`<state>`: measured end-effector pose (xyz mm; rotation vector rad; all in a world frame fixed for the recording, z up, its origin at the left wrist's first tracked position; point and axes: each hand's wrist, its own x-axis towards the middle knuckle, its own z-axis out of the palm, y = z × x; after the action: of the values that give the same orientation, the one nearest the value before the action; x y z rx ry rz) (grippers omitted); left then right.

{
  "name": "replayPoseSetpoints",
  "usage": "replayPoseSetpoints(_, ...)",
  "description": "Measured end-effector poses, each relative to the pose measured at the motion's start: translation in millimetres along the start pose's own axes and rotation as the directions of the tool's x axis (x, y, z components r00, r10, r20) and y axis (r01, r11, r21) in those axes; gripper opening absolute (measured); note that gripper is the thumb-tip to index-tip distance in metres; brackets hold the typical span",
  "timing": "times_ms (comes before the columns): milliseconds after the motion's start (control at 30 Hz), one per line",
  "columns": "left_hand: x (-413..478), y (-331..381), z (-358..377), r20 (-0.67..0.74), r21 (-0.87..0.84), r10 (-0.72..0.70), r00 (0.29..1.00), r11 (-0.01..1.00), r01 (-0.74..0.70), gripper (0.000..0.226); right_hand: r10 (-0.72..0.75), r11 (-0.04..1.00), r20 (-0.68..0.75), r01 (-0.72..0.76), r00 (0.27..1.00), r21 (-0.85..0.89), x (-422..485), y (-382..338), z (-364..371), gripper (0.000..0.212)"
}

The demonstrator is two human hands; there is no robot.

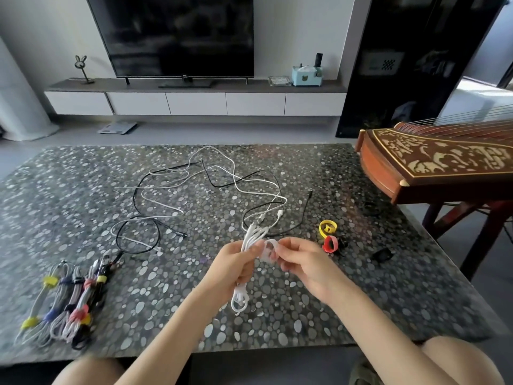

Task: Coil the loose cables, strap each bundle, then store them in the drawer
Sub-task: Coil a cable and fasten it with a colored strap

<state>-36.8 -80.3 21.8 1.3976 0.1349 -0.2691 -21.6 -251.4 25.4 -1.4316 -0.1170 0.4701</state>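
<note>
the coiled white cable bundle (pixel 240 297) sits in our left hand (pixel 231 266), fingers curled round its middle. its long axis runs away from us, with loops showing past both ends of the fist. just right of it, our right hand (pixel 302 259) pinches a pale looped strap (pixel 268 250), so the right hand is the one nearer the strap. we judge the strap must go leftward across that axis, round the bundle's waist. just beyond the right hand lie a yellow strap ring (pixel 328 227) and a red strap ring (pixel 330 243). beyond both hands, loose black and white cables (pixel 194 187) sprawl on the pebble-patterned tabletop (pixel 361 273).
</note>
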Motion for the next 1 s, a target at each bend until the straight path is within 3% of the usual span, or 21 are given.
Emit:
replayPoseSetpoints(67,-13,3,2,0.093,-0.008,0.011,0.996,1.0,-0.01,0.03,0.008,0.984,0.094,-0.025,0.996,0.176,-19,-9,6,0.01)
replayPoseSetpoints(167,-31,6,7,0.18,0.014,0.059,0.982,0.998,-0.063,0.021,0.041,0.969,0.082,-0.06,0.996,0.24,-34,-19,12,0.007)
replayPoseSetpoints(333,-52,23,3,0.26,-0.196,0.062,0.964,0.98,-0.01,0.039,0.153,0.97,0.205,-0.187,0.967,0.155,-50,-29,15,0.014)
replayPoseSetpoints(500,-66,38,-3,0.326,0.028,-0.02,0.945,1.0,0.012,0.046,0.153,0.988,0.348,-0.15,0.925,-0.036,-72,-42,8,0.016)
replayPoseSetpoints(567,-70,40,-4,0.325,0.116,-0.041,0.945,0.993,0.004,0.03,0.139,0.988,0.275,-0.112,0.951,-0.109,-81,-46,7,0.015)
replayPoseSetpoints(633,-73,43,-3,0.309,0.152,-0.057,0.949,0.988,0.009,0.017,0.045,0.983,0.1,-0.026,0.994,-0.182,-89,-51,5,0.016)
replayPoseSetpoints(733,-73,39,2,0.234,0.147,-0.101,0.967,0.987,0.068,0.032,-0.198,0.979,-0.127,0.19,0.972,-0.071,-97,-58,5,0.02)
replayPoseSetpoints(800,-73,35,10,0.217,0.073,-0.107,0.97,0.993,0.094,0.039,-0.296,0.954,-0.107,0.299,0.949,0.013,-100,-60,19,0.019)
replayPoseSetpoints(867,-74,32,18,0.243,-0.013,-0.076,0.967,0.997,0.082,0.031,-0.337,0.941,-0.065,0.335,0.939,-0.038,-96,-51,39,0.018)
replayPoseSetpoints(933,-77,30,26,0.239,-0.065,-0.026,0.971,0.997,0.043,0.018,-0.356,0.929,-0.148,0.332,0.923,-0.163,-87,-36,56,0.009)
replayPoseSetpoints(1000,-81,30,32,0.161,-0.044,0.02,0.987,0.999,-0.013,0.025,-0.378,0.917,-0.258,0.322,0.889,-0.233,-81,-24,64,0.006)
